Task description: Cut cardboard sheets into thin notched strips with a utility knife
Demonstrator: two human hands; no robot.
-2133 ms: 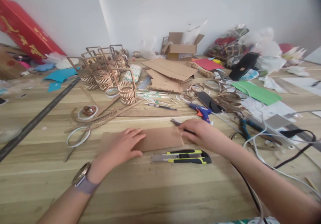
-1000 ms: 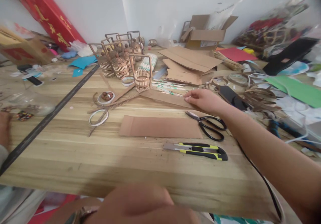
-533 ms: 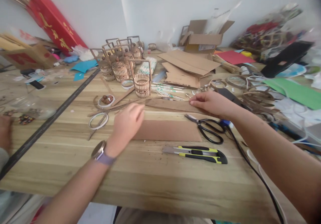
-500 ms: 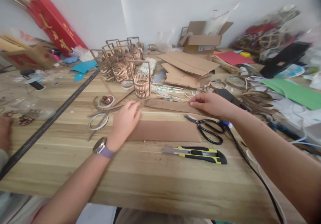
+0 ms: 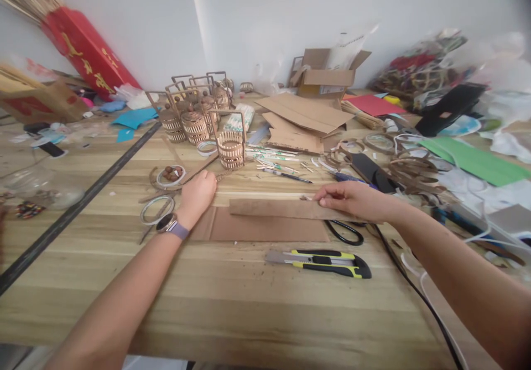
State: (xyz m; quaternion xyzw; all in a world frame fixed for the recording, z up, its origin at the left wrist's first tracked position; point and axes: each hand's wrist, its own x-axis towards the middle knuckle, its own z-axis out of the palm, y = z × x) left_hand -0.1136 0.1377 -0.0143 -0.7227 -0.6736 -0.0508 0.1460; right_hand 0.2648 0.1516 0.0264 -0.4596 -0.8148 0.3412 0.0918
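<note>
My right hand (image 5: 352,199) pinches the right part of a narrow brown cardboard strip (image 5: 269,208). The strip lies over the upper edge of a wider flat cardboard piece (image 5: 265,229) and partly covers black-handled scissors (image 5: 347,234). At the left end of that piece, my left hand (image 5: 198,194) is closed, fingers curled down at the table; whatever they may hold is hidden. A thin dark braided strip (image 5: 226,175) runs beside its fingertips. Nearer to me rests a yellow-and-black utility knife (image 5: 327,262), blade pointing left.
Behind the left hand stand a small bamboo basket (image 5: 231,150) and several more handled baskets. Tape rolls (image 5: 157,210) lie to its left. A pen (image 5: 287,176), stacked cardboard (image 5: 305,113) and coiled strips (image 5: 415,168) are farther back. A black cable (image 5: 398,254) crosses at right.
My right hand has brought the narrow strip toward me, over the wider cardboard and scissors, uncovering the pen. My left hand has shifted left and its fingers have curled in. The view has shifted slightly.
</note>
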